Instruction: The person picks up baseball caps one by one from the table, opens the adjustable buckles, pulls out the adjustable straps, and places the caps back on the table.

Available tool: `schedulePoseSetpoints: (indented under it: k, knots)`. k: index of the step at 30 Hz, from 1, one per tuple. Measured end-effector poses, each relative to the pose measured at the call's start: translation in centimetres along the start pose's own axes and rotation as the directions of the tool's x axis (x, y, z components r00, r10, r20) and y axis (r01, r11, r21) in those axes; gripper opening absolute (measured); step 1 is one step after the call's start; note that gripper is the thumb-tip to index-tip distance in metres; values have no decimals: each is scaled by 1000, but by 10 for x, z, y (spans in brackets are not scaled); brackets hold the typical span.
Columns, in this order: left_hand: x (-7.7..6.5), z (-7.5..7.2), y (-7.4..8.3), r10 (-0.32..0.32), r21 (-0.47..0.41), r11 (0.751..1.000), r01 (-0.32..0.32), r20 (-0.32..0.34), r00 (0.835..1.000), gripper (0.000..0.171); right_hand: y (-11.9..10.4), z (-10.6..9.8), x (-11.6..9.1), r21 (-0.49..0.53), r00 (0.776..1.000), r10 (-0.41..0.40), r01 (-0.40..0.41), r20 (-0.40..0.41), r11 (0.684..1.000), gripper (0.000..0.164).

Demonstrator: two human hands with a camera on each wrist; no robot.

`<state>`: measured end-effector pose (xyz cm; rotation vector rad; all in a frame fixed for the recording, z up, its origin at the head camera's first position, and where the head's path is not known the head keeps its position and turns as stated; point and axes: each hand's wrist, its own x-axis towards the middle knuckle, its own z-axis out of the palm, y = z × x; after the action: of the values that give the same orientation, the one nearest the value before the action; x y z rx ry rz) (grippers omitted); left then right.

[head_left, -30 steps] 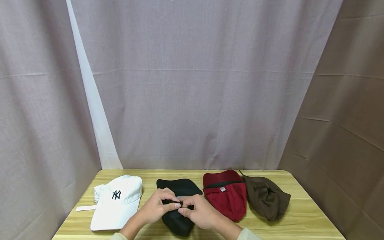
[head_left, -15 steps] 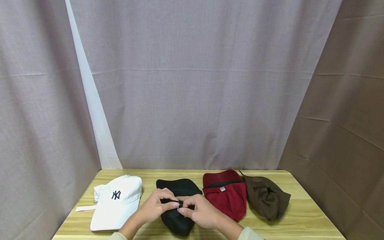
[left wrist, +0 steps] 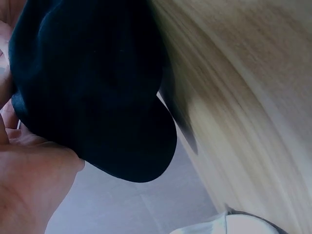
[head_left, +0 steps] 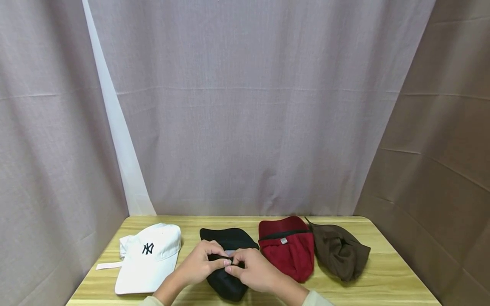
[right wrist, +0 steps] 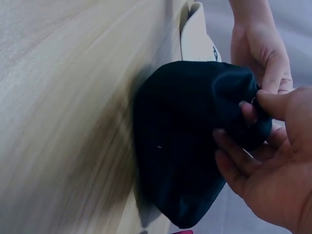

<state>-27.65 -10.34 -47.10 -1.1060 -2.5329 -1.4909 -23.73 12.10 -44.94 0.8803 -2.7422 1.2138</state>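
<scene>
A black cap (head_left: 226, 285) lies mid-table between both hands, its brim toward the curtain. My left hand (head_left: 197, 263) pinches the cap's near-side edge between thumb and fingers. Opposite it, my right hand (head_left: 255, 268) pinches the same stretch, thumbs and fingertips almost meeting over the opening. In the right wrist view, fingers reach behind the dark fabric of the cap (right wrist: 175, 131) while the thumb presses from the outer side. The fingertips hide the exact piece being pinched. Seen from the left wrist, the cap (left wrist: 92, 87) covers most of the left fingers.
Left of the hands sits a white cap (head_left: 147, 257) with a black emblem, its strap trailing leftward. A red cap (head_left: 292, 257) lies close on the right, with a crumpled brown hat (head_left: 340, 253) beside it. Grey curtains (head_left: 245, 127) stand behind the wooden table (head_left: 390, 276).
A small shiny piece between the fingertips half a second ago is now covered by them. The right thumb has shifted slightly left; both hands otherwise stay on the black cap.
</scene>
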Motion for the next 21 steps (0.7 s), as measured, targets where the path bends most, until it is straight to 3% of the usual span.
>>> schedulePoseSetpoints:
  k: [8, 21]
  knots:
    - [1, 1, -1, -26, 24, 999, 26, -16, 1000, 8, -2, -1, -1, 41, 1000, 0, 0, 2, 999, 35]
    - [-2, 0, -4, 2, -13, 1000, -2, -29, 1000, 9, -1, 0, 1, 59, 1000, 12, -12, 11, 998, 34]
